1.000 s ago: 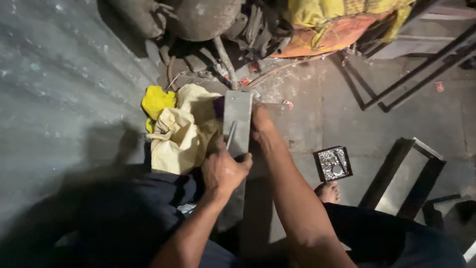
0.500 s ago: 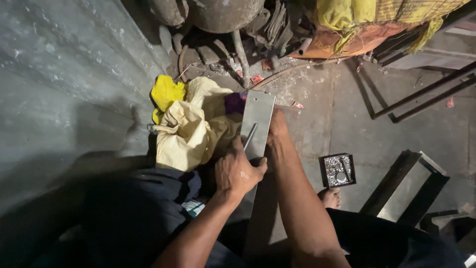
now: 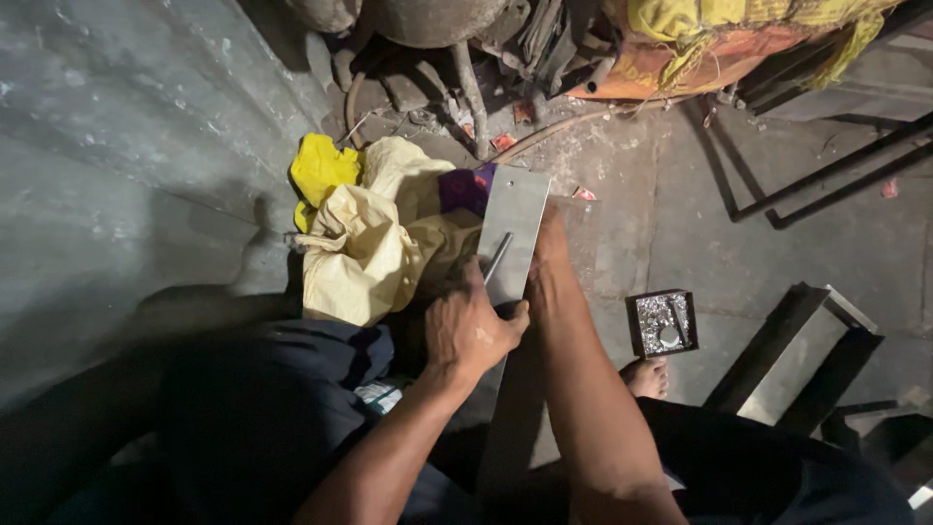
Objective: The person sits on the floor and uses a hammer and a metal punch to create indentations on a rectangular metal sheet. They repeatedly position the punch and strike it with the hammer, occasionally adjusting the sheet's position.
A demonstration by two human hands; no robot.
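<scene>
A long grey metal strip (image 3: 518,209) lies lengthwise in front of me, running from my lap toward the far clutter. My left hand (image 3: 473,329) is closed around a thin metal rod (image 3: 498,257) whose tip rests on the strip's face. My right hand (image 3: 550,241) presses on the strip's right edge; its fingers are mostly hidden behind the plate. A pale yellow cloth bag (image 3: 374,243) with a bright yellow rag (image 3: 321,170) and a purple piece (image 3: 465,190) lies just left of the strip.
A small black box of shiny metal bits (image 3: 663,323) sits on the floor to the right, beside my bare foot (image 3: 645,376). Dark metal frames (image 3: 807,355) lie at the right. A drum, pipes and orange-yellow sacks (image 3: 680,44) crowd the far side. A concrete wall (image 3: 117,146) rises left.
The view has shifted, so everything sits lower and more to the right in the picture. My hands keep the same hold on the rod and the strip.
</scene>
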